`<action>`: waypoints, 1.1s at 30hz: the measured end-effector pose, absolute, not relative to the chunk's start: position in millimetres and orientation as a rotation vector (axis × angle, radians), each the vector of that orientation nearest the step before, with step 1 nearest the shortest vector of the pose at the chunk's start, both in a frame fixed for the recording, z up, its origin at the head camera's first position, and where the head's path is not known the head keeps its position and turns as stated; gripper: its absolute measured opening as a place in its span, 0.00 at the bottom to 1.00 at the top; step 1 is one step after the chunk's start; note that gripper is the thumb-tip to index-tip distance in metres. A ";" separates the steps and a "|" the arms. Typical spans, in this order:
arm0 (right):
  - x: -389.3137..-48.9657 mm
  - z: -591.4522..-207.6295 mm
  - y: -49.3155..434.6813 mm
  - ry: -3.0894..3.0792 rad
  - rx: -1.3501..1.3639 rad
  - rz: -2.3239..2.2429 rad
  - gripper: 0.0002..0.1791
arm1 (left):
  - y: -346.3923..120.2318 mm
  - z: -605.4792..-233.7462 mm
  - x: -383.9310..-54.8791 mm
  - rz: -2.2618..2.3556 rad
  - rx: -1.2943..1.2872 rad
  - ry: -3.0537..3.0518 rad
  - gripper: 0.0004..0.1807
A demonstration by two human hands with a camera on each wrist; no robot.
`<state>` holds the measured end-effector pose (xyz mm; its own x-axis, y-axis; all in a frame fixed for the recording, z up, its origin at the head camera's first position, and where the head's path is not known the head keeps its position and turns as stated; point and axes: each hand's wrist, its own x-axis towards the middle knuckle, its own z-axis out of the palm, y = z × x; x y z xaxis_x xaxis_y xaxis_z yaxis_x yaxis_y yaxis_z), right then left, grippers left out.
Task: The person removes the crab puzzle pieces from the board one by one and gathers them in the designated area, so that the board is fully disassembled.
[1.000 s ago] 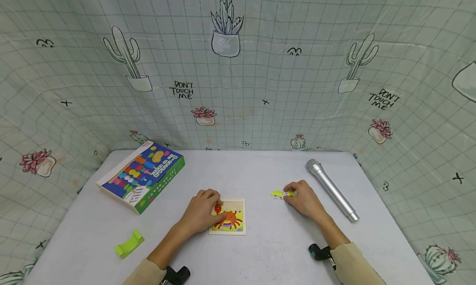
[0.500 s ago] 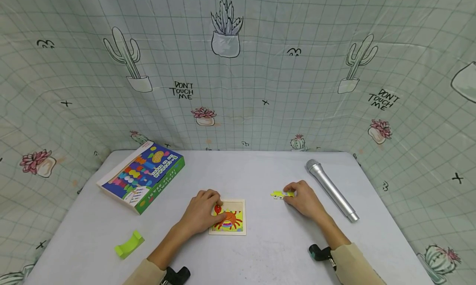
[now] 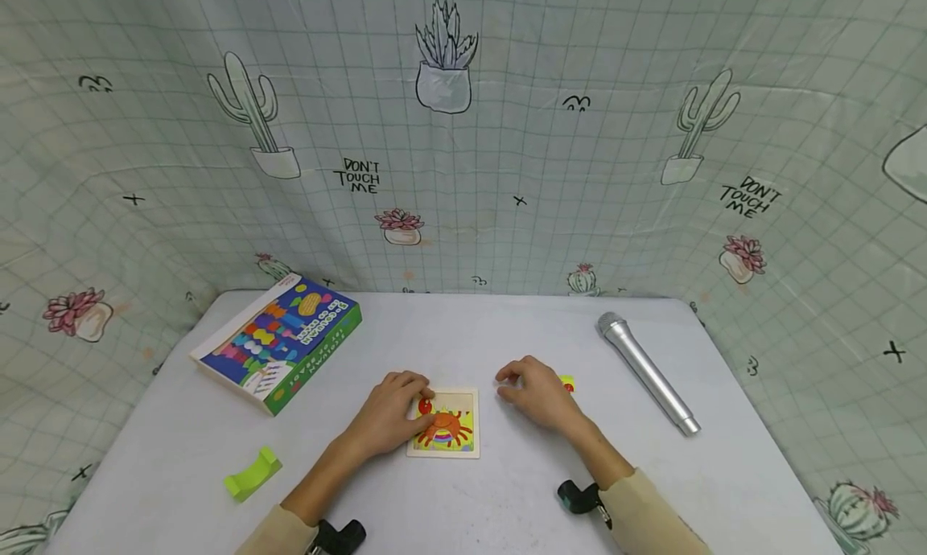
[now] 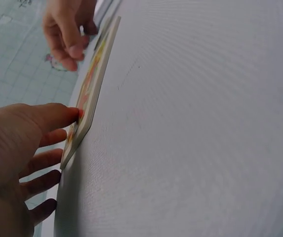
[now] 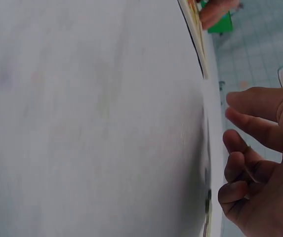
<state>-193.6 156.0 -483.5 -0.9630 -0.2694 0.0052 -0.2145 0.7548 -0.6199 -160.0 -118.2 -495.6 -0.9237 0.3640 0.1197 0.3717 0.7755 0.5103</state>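
Observation:
My left hand [image 3: 391, 418] holds the left side of a small crab jigsaw puzzle [image 3: 452, 436] in a pale frame, flat on the table. In the left wrist view its thumb [image 4: 60, 116] presses on the puzzle's top near a corner, and the fingers lie along the edge. To the right of the puzzle, my right hand [image 3: 537, 390] is just over the table with loosely bent fingers and nothing visible between them. Behind that hand shows part of a yellow and red puzzle piece [image 3: 568, 383]; the rest is hidden.
A silver microphone [image 3: 647, 372] lies at the right. A colourful game box [image 3: 278, 338] sits at the back left, and a green curved block [image 3: 253, 474] lies at the front left. A patterned cloth [image 3: 463, 153] hangs behind the white table [image 3: 471, 507].
My right hand has left the yellow puzzle piece and moved left toward the crab puzzle. The left hand stays on the puzzle, almost still.

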 end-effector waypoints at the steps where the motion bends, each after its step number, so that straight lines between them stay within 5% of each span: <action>1: -193.1 -484.0 150.1 2.851 -0.426 -0.996 0.07 | -118.3 -495.6 -160.0 -0.848 -0.605 -2.948 0.19; 13: -186.2 -485.0 97.3 2.649 -0.690 -0.941 0.09 | -118.2 -496.6 -159.1 -0.649 -0.537 -2.923 0.24; 33: -180.7 -485.4 81.1 2.610 -0.741 -0.929 0.12 | -120.6 -500.1 -155.9 -0.638 -0.517 -2.900 0.22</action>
